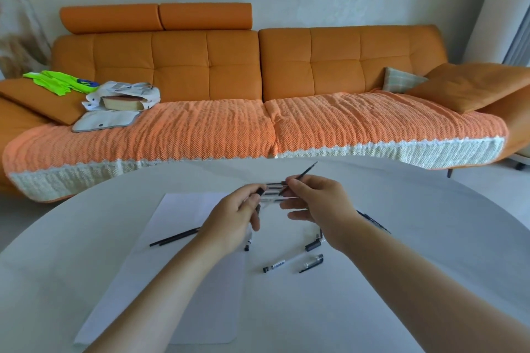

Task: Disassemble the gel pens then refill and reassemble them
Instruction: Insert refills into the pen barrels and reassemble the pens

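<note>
My left hand (235, 221) pinches one end of a clear gel pen barrel (272, 193) held level above the table. My right hand (318, 200) grips a thin black refill (305, 173) that sticks up and to the right, its lower end at the barrel's right end. On the table lie two black refills (175, 236), a pen part (248, 242) below my left hand, a labelled clear barrel (276, 264), a clear cap with a black clip (312, 261), a black cap (314, 243), and another pen (372, 221) behind my right wrist.
A white paper sheet (183, 266) lies on the round white table (401, 281) under my left forearm. Behind the table stands an orange sofa (258, 71) with a knitted cover, a bag, green cloth and cushions.
</note>
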Demonstrator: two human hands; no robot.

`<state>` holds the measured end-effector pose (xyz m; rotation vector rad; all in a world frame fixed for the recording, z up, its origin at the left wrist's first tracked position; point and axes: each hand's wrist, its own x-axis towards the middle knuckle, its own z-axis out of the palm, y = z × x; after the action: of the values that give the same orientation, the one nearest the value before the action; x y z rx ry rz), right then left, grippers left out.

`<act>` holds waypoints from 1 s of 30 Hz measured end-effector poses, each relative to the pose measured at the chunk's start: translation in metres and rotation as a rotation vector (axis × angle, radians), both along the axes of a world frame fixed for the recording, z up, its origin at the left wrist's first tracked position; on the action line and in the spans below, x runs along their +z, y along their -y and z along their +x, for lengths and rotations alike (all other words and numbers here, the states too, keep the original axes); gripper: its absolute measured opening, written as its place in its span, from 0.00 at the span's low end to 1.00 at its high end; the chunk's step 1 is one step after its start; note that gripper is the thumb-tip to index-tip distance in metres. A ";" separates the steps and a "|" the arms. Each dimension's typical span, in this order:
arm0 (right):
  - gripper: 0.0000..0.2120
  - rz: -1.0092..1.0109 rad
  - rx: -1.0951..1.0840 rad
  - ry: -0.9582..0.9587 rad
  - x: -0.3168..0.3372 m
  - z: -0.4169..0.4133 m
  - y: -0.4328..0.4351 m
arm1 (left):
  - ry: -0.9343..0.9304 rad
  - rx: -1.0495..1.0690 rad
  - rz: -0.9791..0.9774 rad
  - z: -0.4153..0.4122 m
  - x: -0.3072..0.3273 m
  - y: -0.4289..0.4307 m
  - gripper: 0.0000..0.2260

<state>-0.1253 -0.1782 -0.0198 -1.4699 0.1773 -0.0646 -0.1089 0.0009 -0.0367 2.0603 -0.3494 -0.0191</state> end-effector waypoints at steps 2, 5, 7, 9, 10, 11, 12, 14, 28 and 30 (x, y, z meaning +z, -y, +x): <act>0.08 0.080 -0.064 0.029 0.000 0.003 0.006 | -0.030 -0.009 0.004 0.004 -0.005 0.002 0.13; 0.09 0.147 -0.079 0.036 -0.001 0.004 0.013 | -0.096 -0.066 -0.018 0.005 -0.007 0.006 0.13; 0.09 0.145 -0.049 0.021 -0.004 0.003 0.015 | -0.108 -0.118 -0.024 0.003 -0.007 0.010 0.16; 0.09 0.146 -0.028 0.018 -0.006 0.003 0.015 | -0.113 -0.143 -0.032 0.004 -0.007 0.012 0.18; 0.09 0.151 -0.027 0.018 -0.007 0.003 0.014 | -0.113 -0.139 -0.039 0.005 -0.007 0.013 0.19; 0.09 0.161 -0.033 0.019 -0.007 0.003 0.014 | -0.112 -0.128 -0.047 0.005 -0.007 0.014 0.19; 0.09 0.176 -0.045 0.020 -0.007 0.003 0.014 | -0.109 -0.116 -0.051 0.006 -0.007 0.014 0.19; 0.09 0.201 -0.076 0.021 -0.005 0.004 0.013 | -0.106 -0.103 -0.044 0.006 -0.006 0.014 0.18; 0.06 0.231 -0.077 0.063 -0.005 0.002 0.010 | -0.044 0.000 -0.108 0.005 -0.004 0.010 0.07; 0.06 0.241 -0.075 0.073 -0.005 0.002 0.010 | -0.053 -0.007 -0.100 0.004 -0.004 0.010 0.07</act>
<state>-0.1234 -0.1885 -0.0252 -1.2187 0.1747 -0.1529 -0.1048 -0.0088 -0.0403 1.9559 -0.3187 -0.0598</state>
